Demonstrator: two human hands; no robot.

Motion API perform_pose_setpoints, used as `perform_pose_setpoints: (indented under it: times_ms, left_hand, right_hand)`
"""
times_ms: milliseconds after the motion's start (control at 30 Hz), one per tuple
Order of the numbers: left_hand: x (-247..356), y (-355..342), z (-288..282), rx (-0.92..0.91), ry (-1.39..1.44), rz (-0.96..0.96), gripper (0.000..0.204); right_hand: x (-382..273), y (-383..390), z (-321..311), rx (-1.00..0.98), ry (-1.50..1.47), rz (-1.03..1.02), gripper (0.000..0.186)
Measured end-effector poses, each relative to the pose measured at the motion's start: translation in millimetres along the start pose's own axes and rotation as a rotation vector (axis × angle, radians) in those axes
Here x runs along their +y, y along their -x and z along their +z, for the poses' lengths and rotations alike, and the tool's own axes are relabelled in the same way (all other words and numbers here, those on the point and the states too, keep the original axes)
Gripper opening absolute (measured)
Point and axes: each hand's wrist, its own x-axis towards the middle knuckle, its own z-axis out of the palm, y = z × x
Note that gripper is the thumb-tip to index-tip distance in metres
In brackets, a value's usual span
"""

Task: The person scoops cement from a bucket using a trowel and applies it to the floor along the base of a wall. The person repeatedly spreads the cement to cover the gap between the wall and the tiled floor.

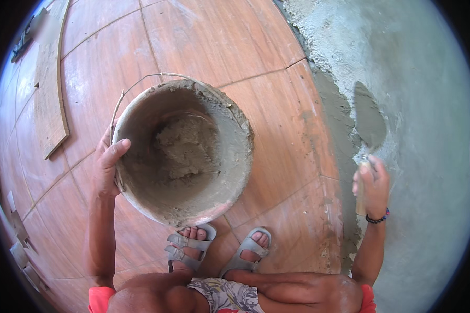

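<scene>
- Well, at nine o'clock from my vantage a wooden board (51,94) lies flat on the reddish tiled floor (219,36), with small tile offcuts (16,229) strewn toward eight o'clock by the rim of view.
- My left hand (107,166) sits just left of centre, fingers wrapped on the rim of the bucket (141,104), thumb hooked over the edge and pointing inward.
- The bucket fills the centre, tilted toward me, its wire handle (136,83) lying back over the far rim at eleven o'clock; a lump of grey mortar (185,146) clings to its bottom and the walls are smeared with it.
- At six o'clock I see two feet in grey sandals (190,250) on the floor, the left one partly under the bucket.
- At three o'clock my right hand (372,185), a beaded bracelet (377,218) on the wrist, has its fingers clamped round the wooden handle of a trowel (369,119).
- The trowel's blade points up toward one o'clock, laid flat against the grey plastered wall (428,78), with wet mortar on it.
</scene>
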Motion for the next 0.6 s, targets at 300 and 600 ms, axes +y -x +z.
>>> perform_pose_setpoints:
  times_ms: [300, 600]
  left_hand:
    - [1, 0, -1, 0.000, -0.026, -0.003, 0.064]
    - [-1, 0, -1, 0.003, -0.015, 0.006, 0.062]
  right_hand:
    - [-2, -77, 69, -0.176, -0.018, -0.008, 0.030]
    - [21, -56, 30, -0.131, 0.072, 0.150, 0.027]
